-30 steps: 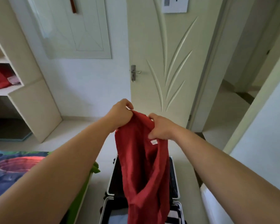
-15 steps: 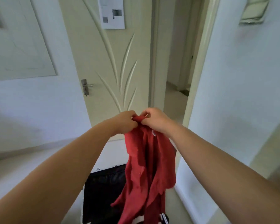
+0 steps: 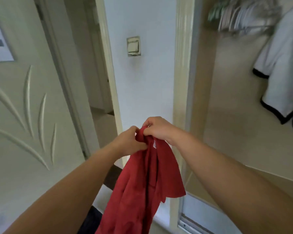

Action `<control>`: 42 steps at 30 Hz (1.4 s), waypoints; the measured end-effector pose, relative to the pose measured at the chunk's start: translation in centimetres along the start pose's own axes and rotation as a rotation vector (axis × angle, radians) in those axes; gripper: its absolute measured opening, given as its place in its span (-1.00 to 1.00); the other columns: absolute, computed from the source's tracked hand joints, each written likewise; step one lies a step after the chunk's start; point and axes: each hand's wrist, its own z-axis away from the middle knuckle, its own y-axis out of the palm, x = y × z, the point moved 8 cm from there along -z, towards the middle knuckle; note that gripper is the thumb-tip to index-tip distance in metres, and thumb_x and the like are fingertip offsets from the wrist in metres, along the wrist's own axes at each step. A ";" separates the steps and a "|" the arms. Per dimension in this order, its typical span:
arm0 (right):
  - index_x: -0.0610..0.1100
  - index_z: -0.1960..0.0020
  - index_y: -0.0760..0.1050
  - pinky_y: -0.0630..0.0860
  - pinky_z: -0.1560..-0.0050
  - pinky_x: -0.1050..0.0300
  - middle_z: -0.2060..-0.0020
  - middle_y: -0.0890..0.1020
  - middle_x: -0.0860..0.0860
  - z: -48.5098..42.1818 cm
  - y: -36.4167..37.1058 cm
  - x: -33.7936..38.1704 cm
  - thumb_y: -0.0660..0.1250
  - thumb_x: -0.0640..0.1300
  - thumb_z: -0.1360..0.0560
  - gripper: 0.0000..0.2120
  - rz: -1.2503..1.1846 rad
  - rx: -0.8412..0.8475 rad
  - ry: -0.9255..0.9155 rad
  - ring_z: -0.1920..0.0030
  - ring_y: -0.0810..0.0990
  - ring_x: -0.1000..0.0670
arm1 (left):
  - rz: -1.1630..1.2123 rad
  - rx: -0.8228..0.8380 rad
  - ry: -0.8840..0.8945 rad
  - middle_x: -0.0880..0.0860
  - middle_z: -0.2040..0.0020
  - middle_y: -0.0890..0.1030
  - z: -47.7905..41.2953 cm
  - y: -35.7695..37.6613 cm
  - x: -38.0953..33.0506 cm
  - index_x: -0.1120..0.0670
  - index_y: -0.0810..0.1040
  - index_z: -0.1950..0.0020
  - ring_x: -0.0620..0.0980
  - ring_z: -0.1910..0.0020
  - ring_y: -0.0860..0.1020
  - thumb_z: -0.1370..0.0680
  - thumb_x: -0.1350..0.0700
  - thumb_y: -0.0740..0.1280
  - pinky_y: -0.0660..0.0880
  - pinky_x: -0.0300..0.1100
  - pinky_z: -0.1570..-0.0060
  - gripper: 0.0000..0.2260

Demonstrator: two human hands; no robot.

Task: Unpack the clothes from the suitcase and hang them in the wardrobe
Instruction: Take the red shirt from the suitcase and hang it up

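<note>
A red garment (image 3: 145,186) hangs in front of me, bunched at its top edge. My left hand (image 3: 127,142) grips that top from the left and my right hand (image 3: 156,128) pinches it from the right, the two hands almost touching. A small white label shows just under my right hand. The open wardrobe (image 3: 230,115) stands at the right, with a rail of pale hangers (image 3: 240,16) at the top and a white garment with black trim (image 3: 282,73) hanging inside. Only a dark sliver of the suitcase (image 3: 90,223) shows at the bottom.
A cream door with carved leaf lines (image 3: 24,115) fills the left. An open doorway (image 3: 95,81) leads to a hallway. A light switch (image 3: 133,46) sits on the white wall between doorway and wardrobe frame (image 3: 181,81). The wardrobe's sliding track (image 3: 189,225) runs along the floor.
The view has swung right, from the door and suitcase to the open wardrobe. Both hands still hold the red garment's top and have come closer together.
</note>
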 end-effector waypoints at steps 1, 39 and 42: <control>-0.12 0.12 0.52 0.40 0.55 0.29 0.37 0.54 -0.01 0.5 -1.7 -0.4 0.30 -0.30 -0.40 -0.88 0.010 -0.034 0.006 0.65 0.47 0.13 | 0.044 -0.019 0.030 0.04 0.07 0.58 -0.4 0.5 -1.5 0.03 0.43 -0.10 0.00 0.13 0.56 -0.43 0.14 0.33 0.54 -0.09 0.10 -0.74; -0.11 0.23 0.37 0.38 0.35 0.34 0.34 0.41 -0.03 -1.1 -52.8 -1.6 0.06 -0.24 -0.62 -0.73 -0.252 -0.716 -0.077 0.35 0.41 0.08 | 0.717 -0.035 0.322 0.19 0.00 0.65 -20.8 12.2 -40.7 0.13 0.59 0.01 0.14 0.01 0.62 -0.59 0.14 0.24 0.56 0.00 -0.11 -0.85; -0.15 -0.14 0.49 0.56 -0.03 0.12 0.04 0.56 -0.07 -4.6 -53.9 1.2 0.16 -0.19 -0.59 -0.81 -0.265 -0.854 -0.171 -0.01 0.57 -0.04 | 0.734 -0.026 0.332 0.19 -0.01 0.66 -23.2 10.8 -40.6 0.15 0.60 -0.02 0.16 -0.02 0.62 -0.59 0.14 0.24 0.54 0.05 -0.13 -0.84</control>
